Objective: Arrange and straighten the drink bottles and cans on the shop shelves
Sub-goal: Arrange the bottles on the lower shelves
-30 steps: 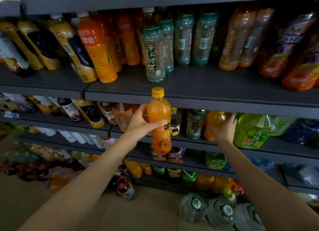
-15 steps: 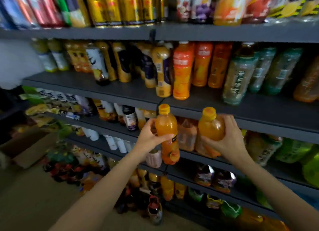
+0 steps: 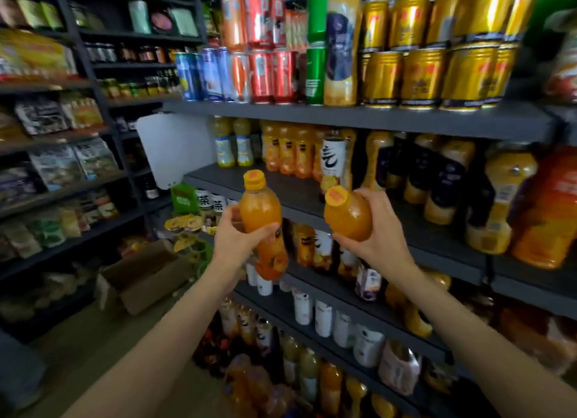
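Cans (image 3: 415, 74) on shelf (image 3: 343, 118) above bottles (image 3: 290, 152).

Single head-worn wide-angle view, looking forward and slightly to the right along the dark shelves (image 3: 359, 121) from close range; both forearms reach in from the bottom edge, a left-hand rack (image 3: 62, 183) and the floor (image 3: 103, 339) fill the left side.

Right hand (image 3: 379, 230) covers lower half of its orange bottle (image 3: 348, 213), label hidden. Left hand (image 3: 240, 238) hides mid part of the other bottle (image 3: 263, 217). Gold cans (image 3: 421, 74) cut off at top edge. Left-side snack packs (image 3: 56, 168) blurred, text unreadable. Bottom-shelf bottles (image 3: 312, 383) smeared, prob. juice.
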